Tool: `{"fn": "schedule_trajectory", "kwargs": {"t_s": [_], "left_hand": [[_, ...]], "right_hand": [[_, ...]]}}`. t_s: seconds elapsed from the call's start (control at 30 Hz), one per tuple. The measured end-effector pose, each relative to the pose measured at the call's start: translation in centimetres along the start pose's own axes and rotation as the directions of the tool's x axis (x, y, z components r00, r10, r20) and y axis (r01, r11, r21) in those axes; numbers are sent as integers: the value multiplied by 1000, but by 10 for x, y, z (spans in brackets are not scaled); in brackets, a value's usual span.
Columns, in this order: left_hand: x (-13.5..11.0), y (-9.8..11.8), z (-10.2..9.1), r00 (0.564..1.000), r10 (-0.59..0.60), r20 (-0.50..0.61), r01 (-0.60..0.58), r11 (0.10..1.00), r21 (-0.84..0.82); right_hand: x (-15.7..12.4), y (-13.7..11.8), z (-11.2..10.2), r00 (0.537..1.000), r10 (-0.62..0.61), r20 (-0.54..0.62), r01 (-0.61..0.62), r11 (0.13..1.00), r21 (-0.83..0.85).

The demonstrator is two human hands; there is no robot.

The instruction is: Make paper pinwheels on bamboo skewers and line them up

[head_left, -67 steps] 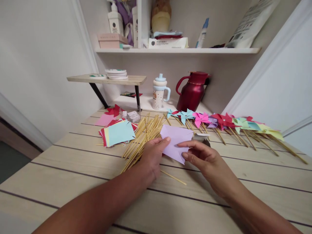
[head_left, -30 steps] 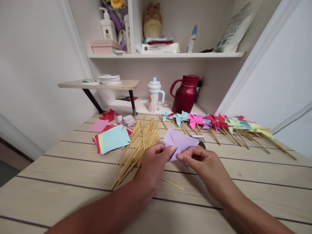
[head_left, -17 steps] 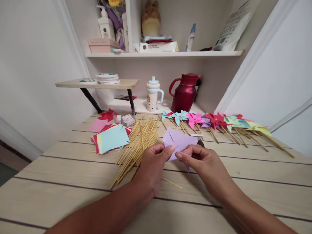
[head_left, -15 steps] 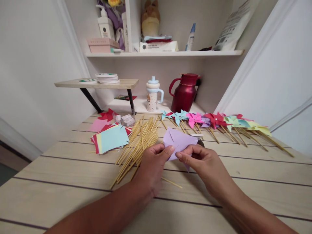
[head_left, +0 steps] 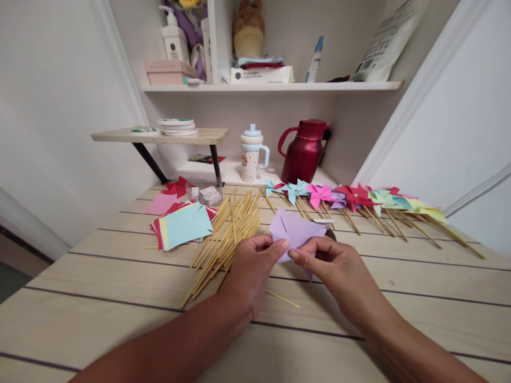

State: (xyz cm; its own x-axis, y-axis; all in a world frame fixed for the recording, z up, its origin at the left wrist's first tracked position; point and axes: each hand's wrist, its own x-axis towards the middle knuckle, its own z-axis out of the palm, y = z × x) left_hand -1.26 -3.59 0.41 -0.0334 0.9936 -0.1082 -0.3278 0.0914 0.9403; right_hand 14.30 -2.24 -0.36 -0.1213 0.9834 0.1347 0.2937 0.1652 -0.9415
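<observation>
A light purple sheet of paper (head_left: 297, 230) with slits cut toward its middle is held up over the table between both hands. My left hand (head_left: 255, 266) pinches its lower left edge, thumb on top. At the lower right, my right hand (head_left: 333, 263) grips the paper between thumb and fingers, close to the left thumb. Part of the paper's lower edge is hidden by the fingers. Beside my left hand lies a loose heap of thin wooden sticks (head_left: 227, 239). Behind the paper a dark round object, partly covered, shows near my right hand.
Stacked coloured paper sheets (head_left: 187, 227) lie at the left, with small clear packets (head_left: 209, 196) behind. Several finished paper pinwheels (head_left: 355, 197) on sticks line the back right. A speckled cup (head_left: 250, 157) and a red jug (head_left: 304, 151) stand behind, under a shelf (head_left: 271, 87).
The hands keep their pinch on the purple paper, with only slight movement of the fingers. The whole view has shifted a little.
</observation>
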Motion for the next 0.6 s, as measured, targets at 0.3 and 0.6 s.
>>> {"fn": "schedule_trajectory", "kwargs": {"t_s": [0.3, 0.6], "left_hand": [[7, -3, -3, 991, 131, -8, -127, 975, 183], [20, 0, -13, 796, 596, 100, -537, 621, 572]], "right_hand": [[1, 3, 1, 1000, -13, -7, 13, 999, 52], [1, -7, -17, 865, -396, -308, 330, 911, -247]]}}
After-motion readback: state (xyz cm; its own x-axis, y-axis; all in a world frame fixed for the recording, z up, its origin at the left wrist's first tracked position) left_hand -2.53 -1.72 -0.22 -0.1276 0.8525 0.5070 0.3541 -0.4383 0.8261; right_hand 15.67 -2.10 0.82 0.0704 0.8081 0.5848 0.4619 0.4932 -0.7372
